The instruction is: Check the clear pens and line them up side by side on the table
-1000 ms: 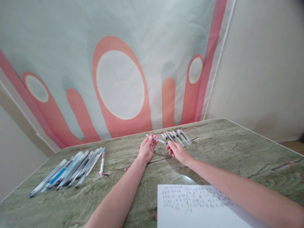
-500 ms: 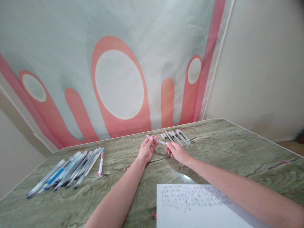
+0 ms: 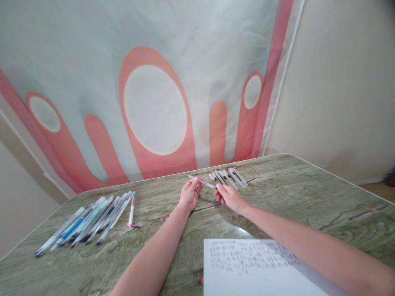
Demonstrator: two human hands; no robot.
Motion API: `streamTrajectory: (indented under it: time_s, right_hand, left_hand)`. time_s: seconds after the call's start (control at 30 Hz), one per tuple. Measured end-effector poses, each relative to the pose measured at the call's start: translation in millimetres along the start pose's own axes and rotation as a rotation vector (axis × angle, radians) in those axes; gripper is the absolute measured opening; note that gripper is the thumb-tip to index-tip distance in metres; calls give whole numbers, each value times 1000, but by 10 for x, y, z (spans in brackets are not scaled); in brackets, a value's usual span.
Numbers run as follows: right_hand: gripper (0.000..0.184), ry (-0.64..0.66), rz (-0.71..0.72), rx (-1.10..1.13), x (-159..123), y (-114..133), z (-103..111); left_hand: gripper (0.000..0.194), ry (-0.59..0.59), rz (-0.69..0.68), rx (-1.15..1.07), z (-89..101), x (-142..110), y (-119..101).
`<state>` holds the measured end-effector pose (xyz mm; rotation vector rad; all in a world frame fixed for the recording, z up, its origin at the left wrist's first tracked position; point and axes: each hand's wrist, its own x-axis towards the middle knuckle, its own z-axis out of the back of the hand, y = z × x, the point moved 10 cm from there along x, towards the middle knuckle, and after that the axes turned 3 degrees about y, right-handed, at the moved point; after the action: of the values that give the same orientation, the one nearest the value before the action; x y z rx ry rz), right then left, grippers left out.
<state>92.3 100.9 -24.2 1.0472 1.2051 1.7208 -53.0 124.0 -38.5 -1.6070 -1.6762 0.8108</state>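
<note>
A slim, pale pen (image 3: 204, 182) is held above the table between both hands, tilted down toward the right. My left hand (image 3: 190, 194) pinches it near its upper left end with thumb and finger. At the lower right end, where a dark part shows, the fingers of my right hand (image 3: 228, 196) are closed on it. Just behind the right hand lies a row of clear pen caps or short pen parts (image 3: 232, 177) with dark bits; their exact kind is too small to tell.
On the left of the wood-patterned table (image 3: 148, 255) lie several pens (image 3: 92, 220) side by side, with a pink and white pen (image 3: 131, 210) beside them. A sheet of paper (image 3: 247, 283) with handwriting lies at the near edge. A printed cloth (image 3: 160, 24) hangs behind the table.
Both hands stay nearly in place on the pen. My left hand and the pen's upper end shift very slightly left, and the dark part by the right fingers shows again.
</note>
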Motion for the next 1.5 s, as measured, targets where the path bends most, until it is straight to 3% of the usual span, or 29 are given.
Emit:
streamTrajectory:
  time_s: [0.17,0.37,0.53,0.73,1.0,1.2,1.37,1.5]
  right_hand:
    - [32,-47,70,-74,-7,67,49]
    - [43,19,-27,-25,9,-30,-15]
    - [30,-33,56,-84,-5,58,43]
    - [43,-27,-28,-51,20,-63,27]
    - [28,-71,75,-137,1,39,81]
    - [42,-3,-25,-67,19,-50,10]
    - [28,-47,64,-112,-2,59,54]
    - [36,-35,7,-89,5,4,43]
  left_hand:
    - [13,0,2,-15,-5,-3,-3]
    - [15,-3,-6,-31,-14,-15,-18]
    - [14,-8,-9,-41,-14,-14,-23]
    - [15,-7,-16,-45,-13,-16,-27]
    - [17,-4,-20,-47,-4,-7,-21]
    - [16,-2,-27,-46,-11,-9,-31]
    - [15,2,-24,-41,-28,-19,-41]
    - [15,0,-28,-40,-35,-27,-50]
